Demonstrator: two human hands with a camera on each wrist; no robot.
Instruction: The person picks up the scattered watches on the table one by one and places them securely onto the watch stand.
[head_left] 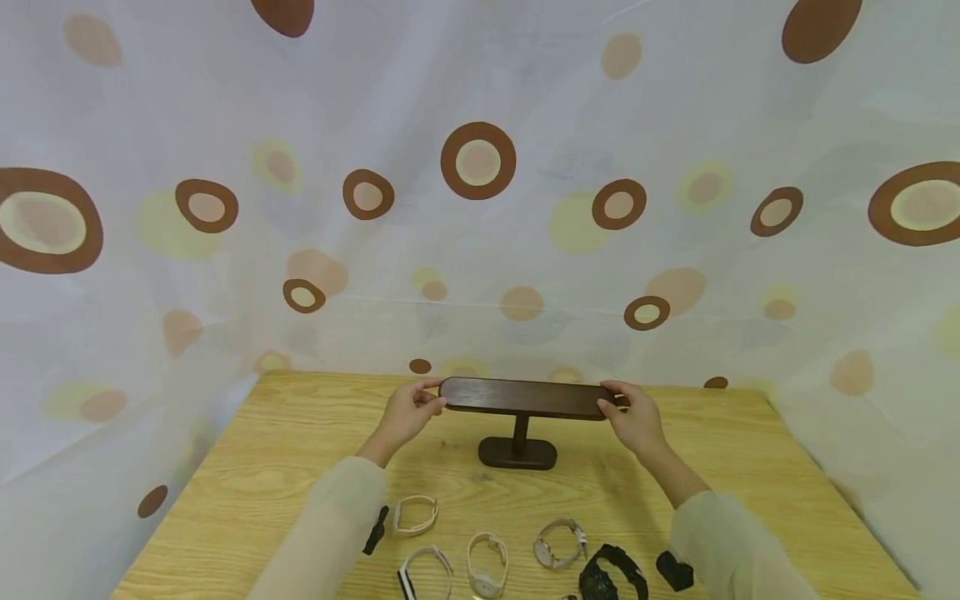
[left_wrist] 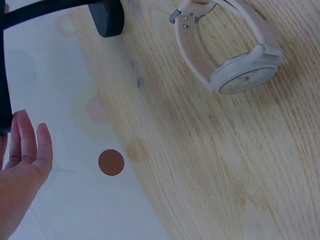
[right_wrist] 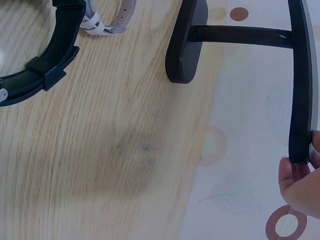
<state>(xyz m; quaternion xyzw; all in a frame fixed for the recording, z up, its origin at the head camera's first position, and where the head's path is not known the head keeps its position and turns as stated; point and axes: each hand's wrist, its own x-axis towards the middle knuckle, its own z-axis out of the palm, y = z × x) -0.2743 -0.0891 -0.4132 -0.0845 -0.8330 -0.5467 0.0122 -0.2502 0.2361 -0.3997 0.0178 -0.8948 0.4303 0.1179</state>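
A dark brown T-shaped display stand [head_left: 525, 397] rises from the wooden table on a short post, its long bar level above an oval base. At the bar's left end my left hand [head_left: 405, 417] pinches it between thumb and fingers. My right hand [head_left: 637, 423] does the same at the right end, thumb in front and fingers behind. In the left wrist view the left hand's fingers [left_wrist: 30, 145] show at the bar's end. The right wrist view has the right hand [right_wrist: 302, 187] gripping the other end, with the stand's base [right_wrist: 184, 65] on the table.
Several wristwatches lie between my forearms: pale ones such as the cream watch [head_left: 487, 583] and the pinkish watch [head_left: 545, 552], plus a chunky black watch [head_left: 600, 579]. A white sheet [head_left: 480, 250] with brown and yellow circles hangs behind and beside the table [head_left: 300, 433].
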